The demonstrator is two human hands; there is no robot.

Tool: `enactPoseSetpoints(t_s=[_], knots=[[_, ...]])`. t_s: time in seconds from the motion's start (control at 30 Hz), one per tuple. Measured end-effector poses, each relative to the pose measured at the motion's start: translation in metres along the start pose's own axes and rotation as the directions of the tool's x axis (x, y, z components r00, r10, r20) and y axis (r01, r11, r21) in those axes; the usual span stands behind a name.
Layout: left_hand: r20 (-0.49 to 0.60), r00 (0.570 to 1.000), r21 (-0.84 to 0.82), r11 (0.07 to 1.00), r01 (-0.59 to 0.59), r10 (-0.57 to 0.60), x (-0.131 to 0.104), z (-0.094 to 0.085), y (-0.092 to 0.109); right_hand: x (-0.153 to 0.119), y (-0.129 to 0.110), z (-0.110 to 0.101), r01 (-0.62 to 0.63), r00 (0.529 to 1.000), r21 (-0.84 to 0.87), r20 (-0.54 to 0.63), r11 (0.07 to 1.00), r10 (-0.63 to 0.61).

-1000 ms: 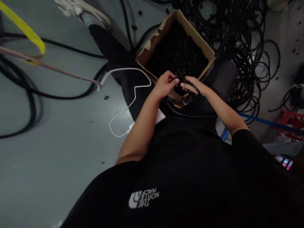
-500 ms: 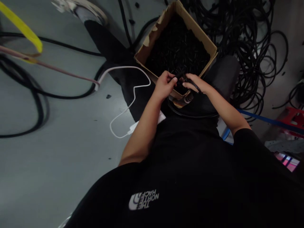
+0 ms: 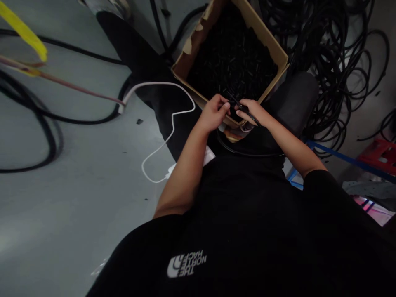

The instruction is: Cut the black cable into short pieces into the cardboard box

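Note:
My left hand (image 3: 215, 113) is closed in a pinch over the near corner of a cardboard box (image 3: 267, 32). A small dark piece seems to be at its fingertips, too dark to name. Just to the right, my right hand (image 3: 252, 110) is closed around a black cable (image 3: 252, 117), which runs across its fingers and slants up toward the left over the box. Many short black pieces (image 3: 232, 57), like cut lengths of tubing, fill the box. The two hands are close together, with a narrow gap between their fingertips.
The box stands between my legs. A big tangle of black cable (image 3: 328, 62) lies on the floor at the right. More black cable (image 3: 49, 140) loops at the left, beside a white cord (image 3: 173, 123). A red plastic object (image 3: 379, 156) is at the far right.
The black cable at my right hand shows more clearly and now slants up over the box. My hands have hardly moved; the view has shifted slightly.

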State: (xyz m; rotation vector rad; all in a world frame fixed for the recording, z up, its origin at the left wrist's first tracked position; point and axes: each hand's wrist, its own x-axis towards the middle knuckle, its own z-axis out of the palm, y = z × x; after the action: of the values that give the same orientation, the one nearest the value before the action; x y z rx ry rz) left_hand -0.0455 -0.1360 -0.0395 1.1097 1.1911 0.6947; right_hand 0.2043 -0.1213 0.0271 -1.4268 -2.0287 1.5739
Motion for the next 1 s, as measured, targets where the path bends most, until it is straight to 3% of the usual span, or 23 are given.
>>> enactPoseSetpoints(t_s=[0.17, 0.4, 0.6, 0.8, 0.9, 1.0], knots=[[-0.050, 0.999, -0.031, 0.999, 0.015, -0.016, 0.003, -0.003, -0.001, -0.002, -0.002, 0.007, -0.052, 0.998, 0.045, -0.019, 0.998, 0.053], [0.126, 0.982, -0.205, 0.965, 0.164, -0.140, -0.010, 0.002, 0.021, 0.019, 0.026, 0.017, -0.082, 0.997, -0.101, 0.001, 0.992, 0.082], [-0.037, 0.981, -0.335, 0.927, 0.169, -0.192, -0.008, 0.004, 0.016, 0.005, 0.018, 0.005, -0.107, 0.994, 0.004, -0.018, 0.994, 0.107], [-0.042, 0.971, -0.411, 0.890, 0.197, -0.235, -0.006, 0.001, 0.001, -0.005, 0.023, 0.002, 0.000, 1.000, 0.006, -0.003, 1.000, 0.000], [-0.072, 0.972, -0.376, 0.908, 0.182, -0.224, -0.007, 0.003, 0.001, -0.004, 0.023, 0.000, 0.016, 0.999, -0.007, 0.041, 1.000, -0.016], [-0.030, 0.977, -0.321, 0.928, 0.189, -0.210, -0.010, 0.010, 0.004, 0.000, 0.023, -0.002, 0.035, 0.996, -0.026, 0.078, 0.999, -0.033]])
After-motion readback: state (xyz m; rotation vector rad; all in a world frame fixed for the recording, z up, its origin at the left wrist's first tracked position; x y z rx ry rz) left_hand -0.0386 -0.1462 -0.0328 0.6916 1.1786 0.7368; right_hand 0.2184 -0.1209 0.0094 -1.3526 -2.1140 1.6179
